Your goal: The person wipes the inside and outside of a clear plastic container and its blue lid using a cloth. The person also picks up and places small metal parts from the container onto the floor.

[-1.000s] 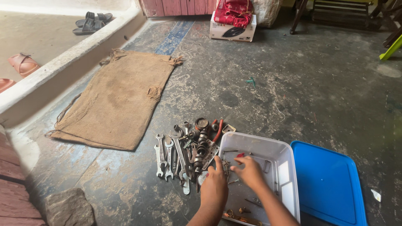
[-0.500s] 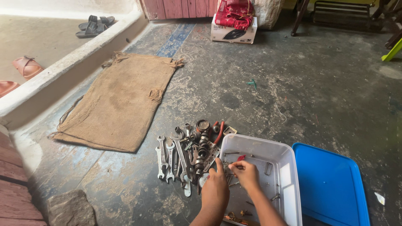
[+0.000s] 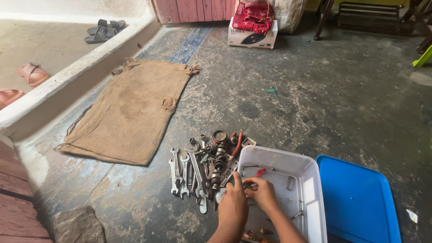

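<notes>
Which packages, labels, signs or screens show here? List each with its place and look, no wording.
Cardboard box: far end of the floor, by the pink door; flat, rectangular, white, with a dark product picture and print on its side.
Red cloth bundle: lying on top of that box; crumpled, red.
Sack: right of the box; pale and bulging.
No signs or screens in view.

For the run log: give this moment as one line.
left hand: at tub edge | right hand: inside tub, picking at small parts | wrenches: floor, left of tub | blue lid: right
</notes>
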